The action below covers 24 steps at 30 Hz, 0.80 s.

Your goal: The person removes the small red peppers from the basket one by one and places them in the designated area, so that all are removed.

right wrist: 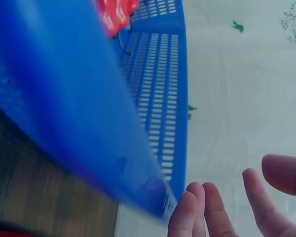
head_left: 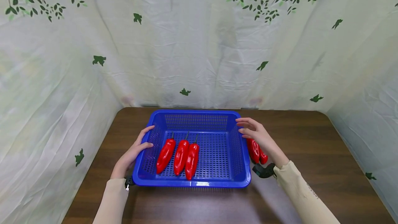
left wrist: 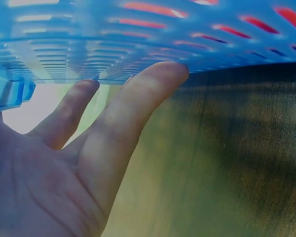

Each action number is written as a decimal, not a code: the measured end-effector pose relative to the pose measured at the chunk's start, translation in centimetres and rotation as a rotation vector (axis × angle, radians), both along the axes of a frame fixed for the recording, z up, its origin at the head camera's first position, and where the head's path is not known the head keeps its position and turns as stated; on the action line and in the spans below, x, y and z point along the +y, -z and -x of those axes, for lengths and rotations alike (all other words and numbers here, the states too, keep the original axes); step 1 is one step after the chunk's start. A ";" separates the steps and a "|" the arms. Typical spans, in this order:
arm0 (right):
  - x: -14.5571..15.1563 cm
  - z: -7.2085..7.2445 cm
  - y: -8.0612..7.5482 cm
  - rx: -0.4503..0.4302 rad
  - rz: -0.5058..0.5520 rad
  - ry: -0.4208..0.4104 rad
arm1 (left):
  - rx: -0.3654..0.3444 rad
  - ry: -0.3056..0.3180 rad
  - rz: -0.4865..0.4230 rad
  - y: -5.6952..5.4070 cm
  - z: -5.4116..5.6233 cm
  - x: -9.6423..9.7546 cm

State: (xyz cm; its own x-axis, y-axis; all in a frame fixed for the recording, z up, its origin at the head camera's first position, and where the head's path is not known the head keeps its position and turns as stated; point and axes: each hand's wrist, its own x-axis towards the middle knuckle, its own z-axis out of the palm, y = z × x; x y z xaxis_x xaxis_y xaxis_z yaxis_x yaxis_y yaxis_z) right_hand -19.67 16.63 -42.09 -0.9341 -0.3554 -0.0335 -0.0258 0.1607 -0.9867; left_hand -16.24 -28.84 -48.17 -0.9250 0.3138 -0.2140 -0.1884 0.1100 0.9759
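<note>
A blue plastic basket (head_left: 214, 183) with slotted walls stands on the table in front of me. Three red chili peppers (head_left: 165, 156) lie side by side in its left half, stems pointing away. At the basket's left rim is my left hand (head_left: 134, 151), with thumb and a finger spread; in the left wrist view they reach up to the slotted wall, and whether they press it is unclear. My right hand (head_left: 259, 136) is beside the far right corner, fingers loosely bent and apart, holding nothing. More red peppers (head_left: 254, 150) show right of the basket, partly hidden by that hand.
The brown wooden table (head_left: 317, 155) extends to both sides of the basket. Behind it hangs a pale curtain (head_left: 205, 61) with green leaf prints, and it also closes off the left and right sides.
</note>
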 end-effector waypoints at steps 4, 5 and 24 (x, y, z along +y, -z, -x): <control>-0.8 -0.2 -0.4 -0.017 0.020 -0.024 | -0.002 -0.003 0.010 0.0 0.0 0.0; -1.1 -0.2 -0.4 -0.018 0.023 -0.030 | -0.004 -0.006 0.015 -0.1 -0.1 0.0; -4.5 -0.3 -0.7 -0.025 0.025 -0.119 | 0.003 -0.019 0.023 -0.2 -0.2 0.3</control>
State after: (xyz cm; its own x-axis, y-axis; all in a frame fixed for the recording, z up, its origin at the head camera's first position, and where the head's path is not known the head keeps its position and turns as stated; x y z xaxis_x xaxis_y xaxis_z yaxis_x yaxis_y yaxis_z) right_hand -19.35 12.12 -41.39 -0.8844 -0.4646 -0.0456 -0.0187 0.1330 -0.9909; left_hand -16.09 -28.52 -47.92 -0.9315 0.2911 -0.2179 -0.1876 0.1286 0.9738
